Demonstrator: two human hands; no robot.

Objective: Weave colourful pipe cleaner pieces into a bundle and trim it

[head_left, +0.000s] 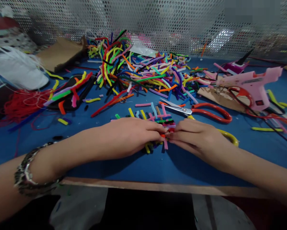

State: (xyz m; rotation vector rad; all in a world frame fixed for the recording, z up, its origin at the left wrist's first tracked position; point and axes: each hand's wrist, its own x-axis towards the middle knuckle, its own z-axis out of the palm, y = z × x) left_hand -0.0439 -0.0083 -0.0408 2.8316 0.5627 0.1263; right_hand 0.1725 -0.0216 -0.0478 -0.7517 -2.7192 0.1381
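A woven patch of short coloured pipe cleaners (166, 120) lies on the blue table, its ends sticking out on several sides. My left hand (133, 134) rests over the patch and hides much of it, with its fingertips closed at the patch's right end. From the other side, my right hand (200, 137) has its fingers pressed together on that same end, near a small red-orange piece. The two sets of fingertips almost meet. Behind my right hand are red-handled scissors (211, 112), their blades apart. A yellow handle (230, 137) shows partly beside that hand.
A large heap of pipe cleaners (138, 70) lies at the back, before a perforated metal panel (162, 25). A pink glue gun (255, 86) lies on cardboard at right. Red thread (23, 103) and a white cone (20, 68) are at left. The wooden table edge (133, 185) runs in front.
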